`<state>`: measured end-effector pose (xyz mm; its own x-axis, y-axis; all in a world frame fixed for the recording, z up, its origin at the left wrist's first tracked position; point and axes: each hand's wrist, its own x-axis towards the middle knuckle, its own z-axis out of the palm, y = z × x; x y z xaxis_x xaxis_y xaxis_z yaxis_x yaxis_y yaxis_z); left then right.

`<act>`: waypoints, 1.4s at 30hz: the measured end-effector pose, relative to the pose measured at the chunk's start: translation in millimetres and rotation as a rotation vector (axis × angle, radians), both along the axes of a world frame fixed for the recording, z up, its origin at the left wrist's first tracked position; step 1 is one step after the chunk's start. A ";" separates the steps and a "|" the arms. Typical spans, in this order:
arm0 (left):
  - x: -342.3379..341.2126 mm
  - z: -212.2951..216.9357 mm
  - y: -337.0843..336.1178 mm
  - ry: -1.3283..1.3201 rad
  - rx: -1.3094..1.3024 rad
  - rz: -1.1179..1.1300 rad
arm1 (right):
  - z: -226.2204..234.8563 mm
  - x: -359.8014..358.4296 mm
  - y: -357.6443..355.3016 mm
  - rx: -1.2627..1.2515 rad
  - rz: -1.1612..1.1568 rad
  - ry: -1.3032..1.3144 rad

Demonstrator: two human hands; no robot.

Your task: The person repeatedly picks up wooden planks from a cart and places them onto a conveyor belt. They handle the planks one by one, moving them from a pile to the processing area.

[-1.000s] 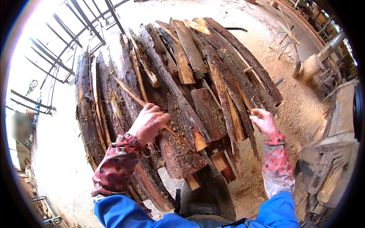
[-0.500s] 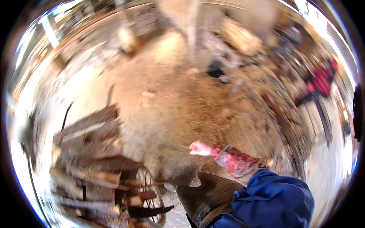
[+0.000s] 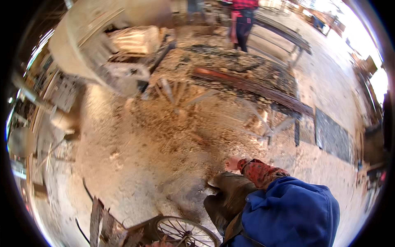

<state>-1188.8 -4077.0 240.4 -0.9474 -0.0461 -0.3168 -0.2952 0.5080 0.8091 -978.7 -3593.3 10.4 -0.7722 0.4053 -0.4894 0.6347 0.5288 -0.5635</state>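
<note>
My right hand point(image 3: 232, 163), in a red patterned sleeve, hangs beside my blue garment and brown trousers, above the chip-strewn ground. It touches nothing that I can make out, and its fingers are too blurred to read. My left hand does not show. At the lower edge stands a cart with a spoked wheel point(image 3: 186, 235). Rough wood slabs point(image 3: 108, 225) with bark lie on it, mostly cut off by the frame's edge. Two thin, dark curved bars rise beside the slabs.
A long reddish-brown beam point(image 3: 255, 88) lies across a heap of wood chips point(image 3: 230, 59). Another person point(image 3: 243, 24) in a red checked top stands beyond it, near a long metal rail frame point(image 3: 284, 35). A stack of pale wood point(image 3: 135, 40) sits far left, a dark flat sheet point(image 3: 332, 133) at right.
My view has swung to the right. The cart and its slabs have slid down toward the lower edge, and the other person now appears at top centre. My right hand stays at my side.
</note>
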 end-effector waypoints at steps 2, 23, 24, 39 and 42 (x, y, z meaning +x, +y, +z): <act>-1.3 -27.4 18.3 -0.074 -0.003 -0.146 | -1.3 25.6 1.6 0.025 -0.100 -0.061; 200.3 -141.6 107.6 -0.664 0.000 -0.219 | 106.0 142.7 350.0 0.525 -0.552 -0.089; 218.5 -156.7 98.8 -0.717 -0.022 -0.137 | 108.6 139.7 372.1 0.501 -0.566 -0.106; 347.1 -152.4 226.6 -0.734 0.120 0.002 | 50.3 187.0 524.4 -0.135 -0.388 0.224; 362.6 -172.2 213.0 -0.729 0.405 0.206 | 13.8 211.9 533.7 -0.095 -0.499 0.095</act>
